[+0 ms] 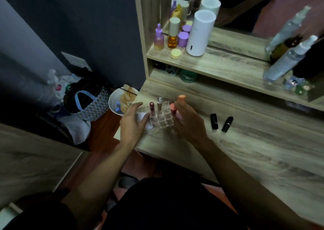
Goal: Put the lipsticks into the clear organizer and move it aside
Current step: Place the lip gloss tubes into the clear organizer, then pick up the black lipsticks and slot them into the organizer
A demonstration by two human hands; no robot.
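The clear organizer (pixel 164 120) stands near the desk's left edge. A dark red lipstick (pixel 151 107), a silver one (pixel 159 102) and an orange-capped one (pixel 181 98) stand upright in it. My left hand (pixel 133 123) rests at its left side with the fingers spread and the thumb against the wall. My right hand (pixel 190 124) is at its right side, with the fingers closed around a coral-capped pink lipstick (pixel 173 108) at the organizer's right slots. Two black lipsticks (pixel 213 121) (pixel 227 124) lie on the desk to the right.
A raised shelf (pixel 219 66) behind holds bottles, purple jars, a white cylinder (pixel 199 33) and spray bottles (pixel 287 59) below a mirror. Left of the desk, on the floor, are a white bin (pixel 114 101) and a patterned bag (pixel 89 103).
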